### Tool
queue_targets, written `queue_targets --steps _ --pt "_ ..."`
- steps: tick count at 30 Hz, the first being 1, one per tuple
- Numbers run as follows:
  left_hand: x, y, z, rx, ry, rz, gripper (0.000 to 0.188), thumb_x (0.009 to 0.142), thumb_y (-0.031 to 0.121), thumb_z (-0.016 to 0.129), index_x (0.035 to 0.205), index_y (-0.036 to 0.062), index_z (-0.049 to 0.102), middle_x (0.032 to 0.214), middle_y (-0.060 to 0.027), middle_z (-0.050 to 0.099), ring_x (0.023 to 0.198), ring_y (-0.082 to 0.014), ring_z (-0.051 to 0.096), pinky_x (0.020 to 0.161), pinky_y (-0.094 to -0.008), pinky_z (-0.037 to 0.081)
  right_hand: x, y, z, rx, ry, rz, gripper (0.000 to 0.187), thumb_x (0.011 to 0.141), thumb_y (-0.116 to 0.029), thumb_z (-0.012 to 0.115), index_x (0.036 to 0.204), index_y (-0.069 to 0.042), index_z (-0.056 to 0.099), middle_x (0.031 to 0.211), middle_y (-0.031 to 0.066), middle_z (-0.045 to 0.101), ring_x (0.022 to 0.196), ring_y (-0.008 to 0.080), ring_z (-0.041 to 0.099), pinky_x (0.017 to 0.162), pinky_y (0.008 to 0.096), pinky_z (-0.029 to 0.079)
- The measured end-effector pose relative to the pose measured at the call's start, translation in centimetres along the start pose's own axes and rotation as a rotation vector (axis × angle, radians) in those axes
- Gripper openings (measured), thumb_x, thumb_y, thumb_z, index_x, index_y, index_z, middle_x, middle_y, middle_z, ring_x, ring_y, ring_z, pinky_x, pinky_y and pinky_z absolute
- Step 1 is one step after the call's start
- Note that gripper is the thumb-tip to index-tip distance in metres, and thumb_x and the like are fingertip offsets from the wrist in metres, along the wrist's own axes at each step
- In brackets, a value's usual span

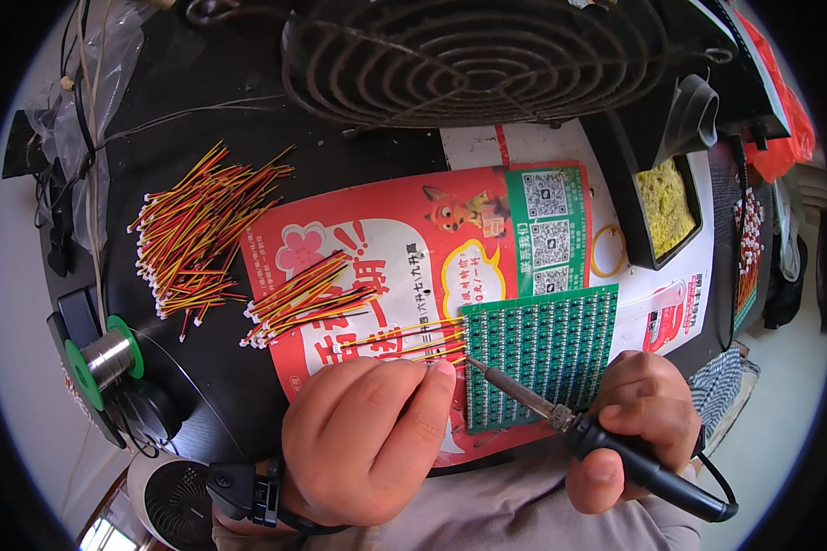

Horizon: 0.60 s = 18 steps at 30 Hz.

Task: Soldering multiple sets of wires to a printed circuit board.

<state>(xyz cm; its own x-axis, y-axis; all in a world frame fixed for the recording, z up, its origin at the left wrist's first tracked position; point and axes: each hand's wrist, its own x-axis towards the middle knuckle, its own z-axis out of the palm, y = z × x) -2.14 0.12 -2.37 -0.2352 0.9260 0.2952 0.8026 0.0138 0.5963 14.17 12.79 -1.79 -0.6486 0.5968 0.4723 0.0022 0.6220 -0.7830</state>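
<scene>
My left hand pinches a red, black and yellow wire against the left edge of a green circuit board, fingertips touching that edge. My right hand grips a black-handled soldering iron; its metal tip rests at the board's left edge beside my left fingertips. The board lies on a red and white printed sheet.
Two heaps of red, black and yellow wires lie to the left: a big one and a smaller one. A solder spool stands at far left. A round fan grille sits behind; an iron stand with yellow sponge is at the right.
</scene>
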Motion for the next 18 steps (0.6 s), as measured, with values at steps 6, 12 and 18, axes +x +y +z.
queue_targets --steps 6,12,18 --pt "0.20 0.05 -0.08 -0.018 -0.015 -0.007 0.030 0.059 -0.012 0.067 0.089 -0.0065 0.068 0.076 -0.0123 0.062 0.062 -0.0259 0.060 0.057 -0.0340 0.049 -0.41 0.19 -0.69 0.036 -0.016 0.021 0.030 0.079 -0.027 0.066 0.085 -0.001 0.051 0.057 0.0047 0.047 0.048 0.0130 0.044 0.043 0.0259 0.032" --pt "0.11 0.02 -0.02 0.001 -0.006 0.005 0.030 0.060 -0.012 0.067 0.089 -0.0064 0.069 0.076 -0.0122 0.062 0.062 -0.0258 0.060 0.056 -0.0338 0.049 -0.48 0.01 -0.73 0.047 0.007 0.038 0.033 0.083 -0.031 0.065 0.087 -0.003 0.049 0.057 0.0041 0.047 0.048 0.0124 0.044 0.043 0.0253 0.030" --pt "0.07 -0.02 0.01 0.012 -0.006 0.008 0.030 0.059 -0.012 0.069 0.088 -0.0058 0.069 0.075 -0.0118 0.061 0.061 -0.0255 0.059 0.056 -0.0334 0.049 -0.44 0.10 -0.67 0.046 0.002 0.032 0.032 0.083 -0.030 0.065 0.086 -0.003 0.049 0.057 0.0046 0.048 0.048 0.0121 0.043 0.043 0.0252 0.030"
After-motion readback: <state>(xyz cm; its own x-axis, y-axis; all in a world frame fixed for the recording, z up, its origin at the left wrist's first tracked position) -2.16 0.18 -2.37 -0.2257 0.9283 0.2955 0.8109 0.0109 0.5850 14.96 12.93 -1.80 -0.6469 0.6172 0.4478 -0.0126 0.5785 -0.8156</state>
